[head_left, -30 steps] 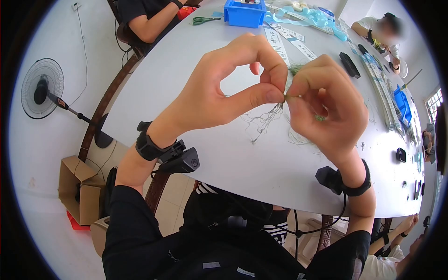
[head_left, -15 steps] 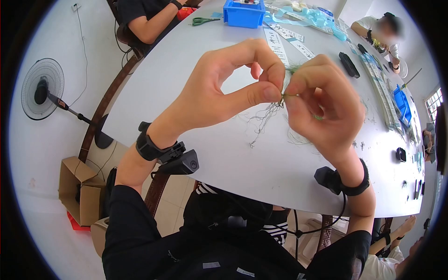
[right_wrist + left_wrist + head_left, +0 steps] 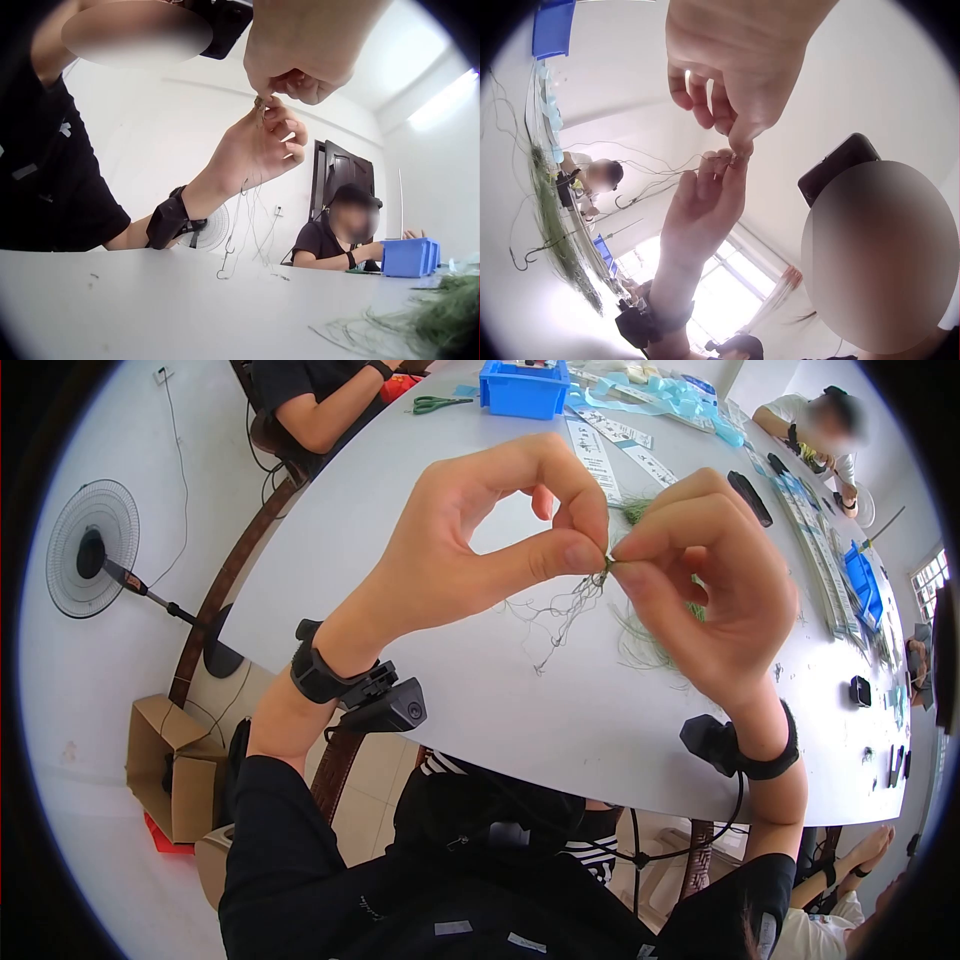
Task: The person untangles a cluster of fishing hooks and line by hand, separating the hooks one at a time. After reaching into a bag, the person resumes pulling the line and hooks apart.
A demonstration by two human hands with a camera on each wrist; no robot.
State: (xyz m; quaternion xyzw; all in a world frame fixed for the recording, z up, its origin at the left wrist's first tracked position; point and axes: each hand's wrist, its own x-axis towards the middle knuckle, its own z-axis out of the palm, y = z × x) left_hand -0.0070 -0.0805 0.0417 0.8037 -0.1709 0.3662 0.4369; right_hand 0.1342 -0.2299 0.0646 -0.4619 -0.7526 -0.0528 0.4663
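Thumb and forefinger of the left hand (image 3: 490, 540) pinch a bundle of thin lines (image 3: 575, 610) at its top, above the table. The right hand (image 3: 715, 575) pinches the same spot, its fingertips meeting the left ones. In the right wrist view the lines (image 3: 257, 180) hang below both hands, with small hooks (image 3: 223, 274) at their lower ends. Hooks (image 3: 525, 260) also show on the lines in the left wrist view. A heap of green strands (image 3: 635, 510) lies on the table behind the right hand, partly hidden by it.
A blue bin (image 3: 523, 388), green scissors (image 3: 440, 404) and printed strips (image 3: 592, 455) lie at the table's far side. A black case (image 3: 748, 498) and long packets (image 3: 815, 550) are to the right. Other people sit around the table (image 3: 480, 710).
The right hand has turned slightly, with its fingers spread a little more, and shifted a bit right. The left hand stays nearly in place. Both still pinch the lines.
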